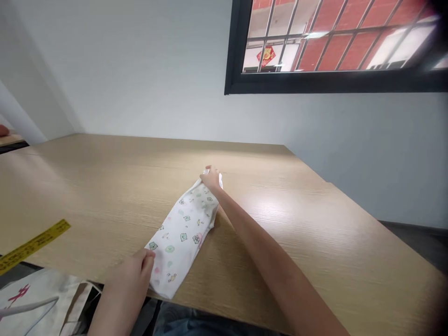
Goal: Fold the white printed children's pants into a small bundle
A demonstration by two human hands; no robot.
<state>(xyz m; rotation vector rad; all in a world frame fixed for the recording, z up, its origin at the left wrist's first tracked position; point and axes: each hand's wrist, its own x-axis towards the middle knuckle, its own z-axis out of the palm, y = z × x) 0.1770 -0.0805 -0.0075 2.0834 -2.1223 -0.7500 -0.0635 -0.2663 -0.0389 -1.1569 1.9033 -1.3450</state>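
A long white cloth (184, 235) printed with small green and pink cartoon figures lies slantwise over the table near its front edge. It looks folded or doubled; the exact kind of item cannot be told. My left hand (131, 275) is closed on its near left edge, thumb and curled fingers pinching the fabric. At the far upper end, my right hand (211, 178) grips the cloth with bent fingers, and a bit of white fabric shows past the hand. The cloth's near corner reaches the table edge.
The wooden table (115, 186) runs back to a pale wall (140, 70) with a dark-framed barred window (315, 83). A yellow ruler-like strip (38, 243) lies at the left front edge. Below it is a white bag (38, 294) with red marks. Another person's fingers (4, 130) show far left.
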